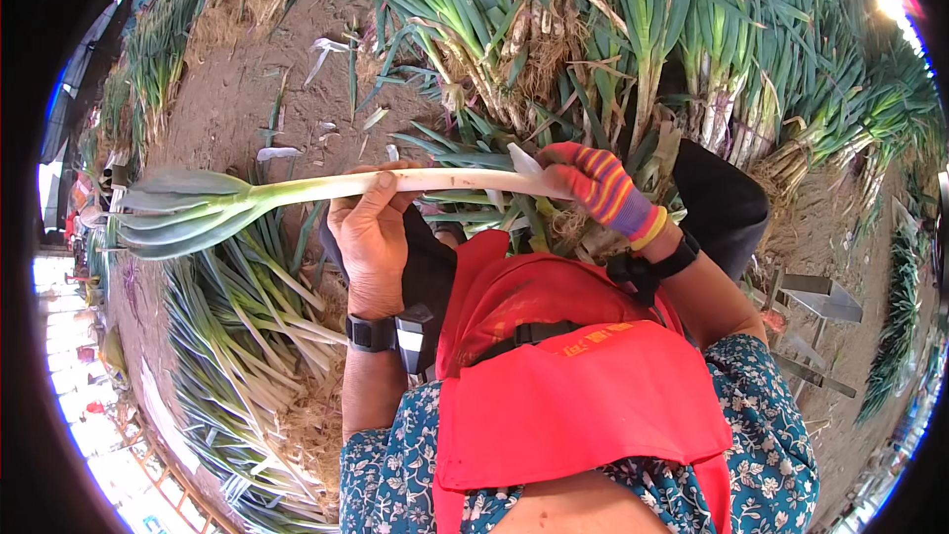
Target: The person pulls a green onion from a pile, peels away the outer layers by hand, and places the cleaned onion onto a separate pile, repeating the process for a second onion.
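Left hand (373, 232): bare, fingers wrapped over the leek (395, 183) about mid-stalk, clamped on it from the near side. Right hand (596, 183): in a striped glove, closed on the root end of the same stalk, at the right.

Leek held level across the view, white stalk running between the two hands, grey-green leaves (178, 210) fanning out well to the left of the left hand. A loose white flap of outer skin (521, 159) standing up just left of the gloved fingers; judged to be mid-peel, outer layer being stripped.

For good work, judged: grip at mid-stalk kept firm without crushing; skin drawn along the stalk in one strip, not torn across; stalk kept off the soil once clean.

Outward from the leek: red apron (583, 386) and floral sleeves near; a dark wristband on each wrist. Pile of trimmed leeks (252, 336) on the ground at near left, below the held leaves. Untrimmed bunches with roots and dry husk (554, 30) stacked on the far side, just beyond the hands. Bare earth (237, 89) at far left, scattered with peelings. Metal frame (820, 302) at right, purpose not discernible.
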The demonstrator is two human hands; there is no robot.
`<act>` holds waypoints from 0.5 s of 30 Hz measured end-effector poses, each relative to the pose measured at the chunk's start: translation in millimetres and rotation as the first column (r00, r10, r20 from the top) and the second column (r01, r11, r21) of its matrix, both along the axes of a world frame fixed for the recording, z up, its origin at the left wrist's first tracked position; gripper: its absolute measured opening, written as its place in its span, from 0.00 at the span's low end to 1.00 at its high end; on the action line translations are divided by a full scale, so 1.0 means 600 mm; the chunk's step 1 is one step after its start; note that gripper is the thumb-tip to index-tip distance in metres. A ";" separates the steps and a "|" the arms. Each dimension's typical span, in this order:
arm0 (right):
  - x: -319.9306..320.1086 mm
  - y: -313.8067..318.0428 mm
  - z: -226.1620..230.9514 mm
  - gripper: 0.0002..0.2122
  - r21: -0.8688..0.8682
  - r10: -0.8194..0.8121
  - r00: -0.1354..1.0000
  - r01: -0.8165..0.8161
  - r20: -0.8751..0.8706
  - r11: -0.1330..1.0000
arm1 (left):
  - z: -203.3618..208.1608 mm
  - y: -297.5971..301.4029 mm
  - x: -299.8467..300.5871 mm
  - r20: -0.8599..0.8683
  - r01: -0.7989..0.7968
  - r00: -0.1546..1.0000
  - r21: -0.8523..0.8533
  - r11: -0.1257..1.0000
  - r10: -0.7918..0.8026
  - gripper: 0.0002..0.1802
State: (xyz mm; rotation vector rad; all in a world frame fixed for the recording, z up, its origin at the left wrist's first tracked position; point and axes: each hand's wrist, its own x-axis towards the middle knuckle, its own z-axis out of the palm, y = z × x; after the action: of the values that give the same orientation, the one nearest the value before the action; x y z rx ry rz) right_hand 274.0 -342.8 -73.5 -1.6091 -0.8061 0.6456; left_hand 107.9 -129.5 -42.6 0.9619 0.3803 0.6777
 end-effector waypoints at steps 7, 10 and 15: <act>0.035 0.012 -0.062 0.08 0.009 -0.015 0.776 0.012 0.630 1.000 | -0.019 -0.007 0.002 0.010 -0.008 1.000 -0.025 1.000 0.008 0.06; 0.070 -0.010 -0.123 0.07 -0.240 0.032 0.530 0.329 0.847 0.913 | -0.027 -0.010 -0.010 -0.025 -0.035 0.999 -0.003 0.999 0.035 0.07; 0.145 -0.121 -0.248 0.11 -0.726 0.509 0.519 0.455 0.687 0.516 | -0.001 -0.016 -0.017 0.003 -0.076 0.997 0.084 0.994 0.076 0.09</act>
State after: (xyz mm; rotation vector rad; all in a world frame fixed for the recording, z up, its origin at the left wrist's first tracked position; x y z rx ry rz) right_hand 360.8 -415.2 -222.4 -3.0400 -1.3667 0.1399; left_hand 97.6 -138.8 -43.2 1.0316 0.3927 0.7682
